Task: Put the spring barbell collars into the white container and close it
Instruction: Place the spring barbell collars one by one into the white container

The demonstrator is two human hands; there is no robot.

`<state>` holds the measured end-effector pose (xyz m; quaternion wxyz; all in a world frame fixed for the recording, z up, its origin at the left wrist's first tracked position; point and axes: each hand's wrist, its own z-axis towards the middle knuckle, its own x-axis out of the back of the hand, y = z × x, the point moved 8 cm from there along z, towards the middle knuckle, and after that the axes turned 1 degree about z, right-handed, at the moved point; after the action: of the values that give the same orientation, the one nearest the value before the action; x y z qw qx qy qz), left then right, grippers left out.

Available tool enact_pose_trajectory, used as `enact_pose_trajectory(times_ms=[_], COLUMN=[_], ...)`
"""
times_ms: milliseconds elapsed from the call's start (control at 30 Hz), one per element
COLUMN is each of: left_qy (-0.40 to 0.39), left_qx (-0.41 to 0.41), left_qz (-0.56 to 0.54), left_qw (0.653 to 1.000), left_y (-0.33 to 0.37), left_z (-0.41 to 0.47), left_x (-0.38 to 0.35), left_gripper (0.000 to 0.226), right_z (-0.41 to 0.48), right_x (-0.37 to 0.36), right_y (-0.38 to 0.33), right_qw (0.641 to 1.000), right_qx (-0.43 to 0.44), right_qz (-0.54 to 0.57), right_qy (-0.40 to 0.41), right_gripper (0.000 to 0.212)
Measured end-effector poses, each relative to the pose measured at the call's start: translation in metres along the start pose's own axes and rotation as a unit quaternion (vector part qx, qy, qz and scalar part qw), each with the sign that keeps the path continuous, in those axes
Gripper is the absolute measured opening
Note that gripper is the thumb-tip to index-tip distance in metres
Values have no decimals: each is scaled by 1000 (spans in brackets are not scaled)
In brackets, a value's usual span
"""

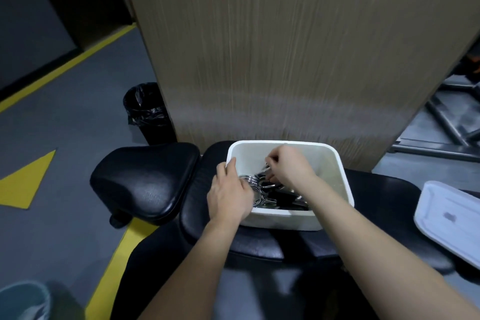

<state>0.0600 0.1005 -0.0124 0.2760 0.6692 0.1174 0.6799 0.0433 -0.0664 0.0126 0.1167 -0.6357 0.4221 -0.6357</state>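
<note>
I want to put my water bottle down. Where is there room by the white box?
The small black seat pad, left of the white container, is bare. So is the bench strip in front of it. The right end holds the lid. Inside the container it is crowded: collars, the left hand and right hand.

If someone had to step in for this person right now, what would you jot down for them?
Left hand: on the left rim of the white container, fingers curled over the edge, steadying it.
Right hand: inside the container, fingers pinched on a spring collar's handle; the grip is partly hidden.
Collars: a pile of chrome coils with black handles lies in the container's bottom. None show outside it.
Container: stands open on the black padded bench.
Lid: off, lying on the bench to the right.
Left to do: let go of the last collar, fetch the lid, close the container.
</note>
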Motion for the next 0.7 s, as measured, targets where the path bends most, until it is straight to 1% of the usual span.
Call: enact_pose_trajectory(times_ms=[67, 133, 167, 200, 233, 267, 333, 367, 400, 500, 600, 633, 700], left_qy=[2, 1, -1, -3, -4, -5, -7, -9, -11, -17, -21, -22, -24], left_qx=[1, 2, 1, 1, 2, 2, 2, 4, 7, 6, 8, 7, 0], left_qz=[-3, -6, -5, -4, -3, -3, -4, -5, -7, -5, 0, 3, 8], left_qw=[1000, 1000, 1000, 1000, 1000, 1000, 1000, 1000, 1000, 1000, 1000, 1000, 1000], left_y=[0, 0, 0, 1, 1, 1, 1, 1, 1, 2, 3, 3, 2], left_z=[1, 2, 2, 2, 2, 2, 0, 0, -1, -1, -1, -1, -1], left_x=[0, -1, -1, -1, -1, 0, 0, 0, 0, 0, -1, 0, 0], left_gripper=[55, 55, 55, 56, 56, 57, 57, 56, 56, 57, 58, 59, 59], right_z=[-11, -29, -39, -44, -46, -45, -39, -36, -33, -33, -35, -35, -34], right_x=[16, 29, 31, 28, 22, 15, 3, 0, -4, -15, -21, -21, -15], right_y=[0, -1, 1, 7, 18, 33, 57, 62, 63, 57, 58, 61, 63], right_qw=[998, 988, 981, 979, 982, 987, 991, 990, 988, 973, 964, 964, 970], right_qx=[55, 134, 166, 175, 154, 110, 25, 1, -11, -14, -17, -18, -13], right_qz=[12, -29, -57, -81, -101, -117, -128, -128, -134, -194, -206, -202, -196], right_qy=[31, 70, 77, 68, 45, 14, -42, -58, -71, -123, -169, -172, -144], right_gripper=[20, 16, 18, 20, 21, 22, 22, 22, 22, 34, 42, 43, 42])
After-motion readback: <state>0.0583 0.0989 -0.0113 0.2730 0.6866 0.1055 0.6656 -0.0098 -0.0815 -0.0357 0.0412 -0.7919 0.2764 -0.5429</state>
